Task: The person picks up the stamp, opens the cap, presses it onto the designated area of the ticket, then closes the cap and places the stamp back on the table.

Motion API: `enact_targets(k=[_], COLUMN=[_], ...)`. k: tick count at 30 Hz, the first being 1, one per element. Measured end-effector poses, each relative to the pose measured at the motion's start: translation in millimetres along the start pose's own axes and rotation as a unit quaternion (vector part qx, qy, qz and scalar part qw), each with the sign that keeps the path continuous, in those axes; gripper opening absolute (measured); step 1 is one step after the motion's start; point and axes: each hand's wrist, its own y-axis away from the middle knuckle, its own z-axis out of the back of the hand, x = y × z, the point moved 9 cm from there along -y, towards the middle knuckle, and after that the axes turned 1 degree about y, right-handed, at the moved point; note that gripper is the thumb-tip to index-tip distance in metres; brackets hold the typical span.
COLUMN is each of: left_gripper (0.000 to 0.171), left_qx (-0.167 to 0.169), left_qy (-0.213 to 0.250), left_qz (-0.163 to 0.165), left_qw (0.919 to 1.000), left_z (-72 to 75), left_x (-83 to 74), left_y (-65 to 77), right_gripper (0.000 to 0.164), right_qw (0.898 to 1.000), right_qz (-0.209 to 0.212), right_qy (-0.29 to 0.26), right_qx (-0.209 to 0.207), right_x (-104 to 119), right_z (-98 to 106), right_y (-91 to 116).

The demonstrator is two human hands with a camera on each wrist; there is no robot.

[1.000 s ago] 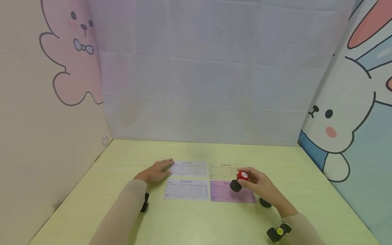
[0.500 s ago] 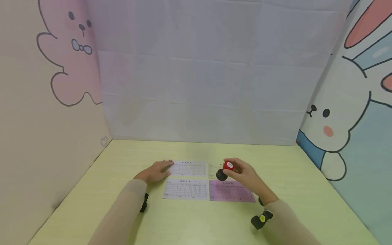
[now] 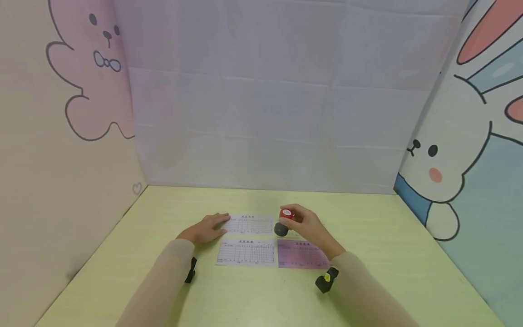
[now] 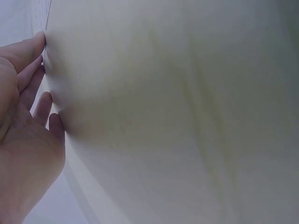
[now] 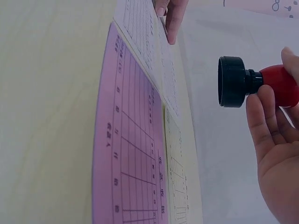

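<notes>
While your right hand (image 3: 307,225) pinches the red-handled stamp (image 3: 283,222) above the 4 forms, just over the yellow form (image 5: 180,172), your left hand (image 3: 206,228) lies spread flat, fingertips on the upper white form (image 3: 250,224).

Left hand (image 3: 206,229) lies flat; right hand (image 3: 307,225) raised, fingers (image 5: 261,121) curled.
</notes>
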Motion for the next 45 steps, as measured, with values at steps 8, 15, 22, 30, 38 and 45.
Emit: enact_targets(k=[8, 15, 22, 30, 38, 45], left_gripper=[0.053, 0.053, 0.053, 0.054, 0.053, 0.053], left_qx=[-0.004, -0.004, -0.004, 0.001, -0.002, -0.004], left_qy=[0.003, 0.011, 0.015, 0.014, 0.022, 0.025], left_qz=[-0.003, -0.003, 0.004, -0.003, 0.001, 0.0], left_qw=[1.0, 0.9999, 0.9999, 0.9999, 0.9998, 0.9997], left_z=[1.8, -0.9, 0.3, 1.1, 1.6, 1.0], left_x=[0.9, 5.7, 8.2, 4.8, 6.5, 7.2], left_y=[-0.6, -2.2, -1.9, -2.7, -1.6, -2.1], right_gripper=[0.046, 0.043, 0.046, 0.05, 0.05, 0.05], right_qw=[1.0, 1.0, 0.999, 0.998, 0.997, 0.996], right_qz=[-0.013, -0.014, -0.015, -0.036, -0.047, -0.039], right_qy=[0.01, -0.003, 0.029, 0.055, 0.066, 0.076], right_qx=[-0.012, -0.019, -0.013, -0.008, 0.003, 0.004], right_x=[-10, -13, -15, -20, -20, -21], right_z=[-17, -26, -38, -46, -50, -51], right_y=[-12, -18, -31, -37, -38, -40])
